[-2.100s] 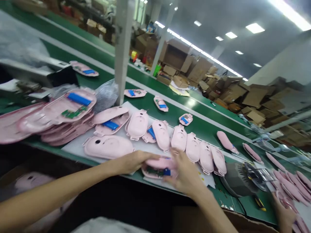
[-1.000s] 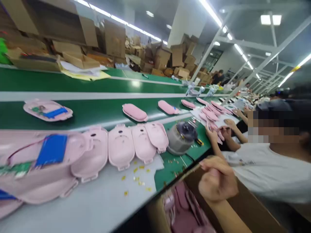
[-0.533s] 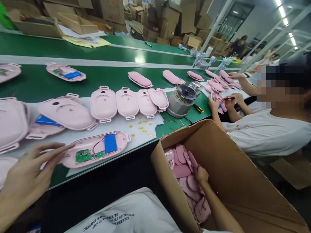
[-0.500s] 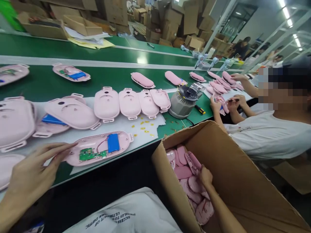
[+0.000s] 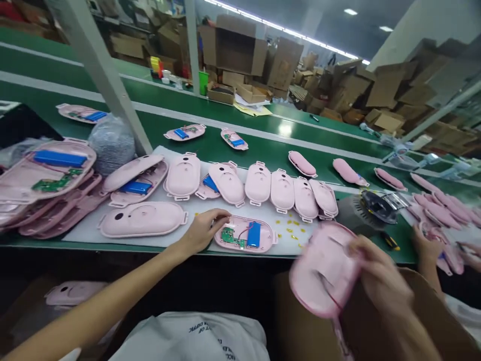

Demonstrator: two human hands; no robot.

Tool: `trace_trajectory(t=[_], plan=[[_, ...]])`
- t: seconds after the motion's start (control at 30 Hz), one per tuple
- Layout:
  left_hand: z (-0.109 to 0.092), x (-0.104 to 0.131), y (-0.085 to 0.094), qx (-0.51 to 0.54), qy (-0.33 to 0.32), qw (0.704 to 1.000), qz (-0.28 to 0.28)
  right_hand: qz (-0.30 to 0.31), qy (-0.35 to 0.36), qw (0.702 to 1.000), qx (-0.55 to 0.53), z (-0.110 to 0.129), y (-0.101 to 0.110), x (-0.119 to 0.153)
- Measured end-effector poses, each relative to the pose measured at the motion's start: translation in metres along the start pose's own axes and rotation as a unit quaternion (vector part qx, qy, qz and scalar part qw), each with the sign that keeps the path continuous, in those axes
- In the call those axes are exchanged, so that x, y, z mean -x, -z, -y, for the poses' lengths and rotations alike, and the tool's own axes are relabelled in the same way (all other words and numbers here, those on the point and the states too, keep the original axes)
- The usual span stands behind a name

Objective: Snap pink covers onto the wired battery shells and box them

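My left hand [image 5: 208, 228] pinches the left end of an open pink shell half [image 5: 244, 225] lying on the white sheet. Inside that half sit a green circuit board [image 5: 233, 237] and a blue battery [image 5: 254, 234] joined by thin red wires. In my right hand [image 5: 383, 273] is a pink plastic cover [image 5: 326, 271], raised over the cardboard box and blurred by motion. A dark slot and a reddish wire show on the cover's face. To the left of my left hand lies a closed pink case [image 5: 145, 219].
Several pink cases stand in a row behind, ending at a grey round machine [image 5: 363, 213]. Stacked shells [image 5: 56, 175] rise at the left. Small yellow pieces [image 5: 295, 230] are scattered on the sheet. A cardboard box [image 5: 424, 306] stands below right; a co-worker's hand [image 5: 428, 250] is beyond.
My right hand has come up out of the cardboard box with a pink cover. The view has swung left. My left hand stays at the open shell half.
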State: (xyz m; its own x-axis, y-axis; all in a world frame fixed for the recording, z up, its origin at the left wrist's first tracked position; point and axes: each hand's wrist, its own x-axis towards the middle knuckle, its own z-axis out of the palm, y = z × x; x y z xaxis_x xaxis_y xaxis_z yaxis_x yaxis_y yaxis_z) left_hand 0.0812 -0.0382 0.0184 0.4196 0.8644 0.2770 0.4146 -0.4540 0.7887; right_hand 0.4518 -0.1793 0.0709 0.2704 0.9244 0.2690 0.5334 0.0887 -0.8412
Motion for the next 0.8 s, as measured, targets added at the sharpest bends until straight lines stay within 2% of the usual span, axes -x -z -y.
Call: trace_trajectory(t=[0.07, 0.13, 0.17, 0.23, 0.3, 0.37, 0.4, 0.43, 0.53, 0.6, 0.67, 0.8], plan=[[0.001, -0.002, 0.0, 0.0, -0.012, 1.0, 0.004, 0.108, -0.03, 0.986, -0.12, 0.019, -0.05, -0.038], [0.001, -0.002, 0.0, 0.031, 0.011, 0.999, -0.013, 0.186, -0.078, 0.947, -0.25, 0.037, -0.099, -0.069], [0.002, -0.002, 0.0, 0.065, 0.036, 0.997, -0.031, 0.199, -0.092, 0.931, -0.293, 0.045, -0.121, -0.08], [0.002, -0.001, -0.001, 0.154, 0.091, 0.982, -0.064, 0.193, -0.084, 0.923, -0.321, 0.057, -0.152, -0.096], [0.002, 0.0, -0.002, 0.227, 0.123, 0.962, -0.089, 0.215, -0.072, 0.925, -0.303, 0.064, -0.162, -0.106], [0.003, 0.002, -0.003, 0.247, 0.122, 0.957, -0.096, 0.244, -0.069, 0.931, -0.263, 0.068, -0.157, -0.114], [0.003, 0.003, -0.004, 0.244, 0.114, 0.958, -0.095, 0.233, -0.068, 0.939, -0.244, 0.069, -0.151, -0.116], [0.003, 0.005, -0.004, 0.236, 0.103, 0.962, -0.094, 0.206, -0.067, 0.949, -0.231, 0.069, -0.147, -0.118], [0.002, 0.01, -0.003, 0.203, 0.053, 0.973, -0.099, 0.065, -0.094, 0.966, -0.233, 0.065, -0.144, -0.115], [0.001, 0.013, -0.004, 0.176, 0.003, 0.978, -0.11, 0.006, -0.142, 0.956, -0.255, 0.061, -0.155, -0.105], [-0.001, 0.014, -0.006, 0.144, -0.049, 0.98, -0.13, -0.027, -0.185, 0.938, -0.292, 0.059, -0.17, -0.088], [-0.007, 0.01, -0.015, 0.051, -0.077, 0.969, -0.228, -0.015, -0.199, 0.909, -0.365, 0.063, -0.198, -0.052]])
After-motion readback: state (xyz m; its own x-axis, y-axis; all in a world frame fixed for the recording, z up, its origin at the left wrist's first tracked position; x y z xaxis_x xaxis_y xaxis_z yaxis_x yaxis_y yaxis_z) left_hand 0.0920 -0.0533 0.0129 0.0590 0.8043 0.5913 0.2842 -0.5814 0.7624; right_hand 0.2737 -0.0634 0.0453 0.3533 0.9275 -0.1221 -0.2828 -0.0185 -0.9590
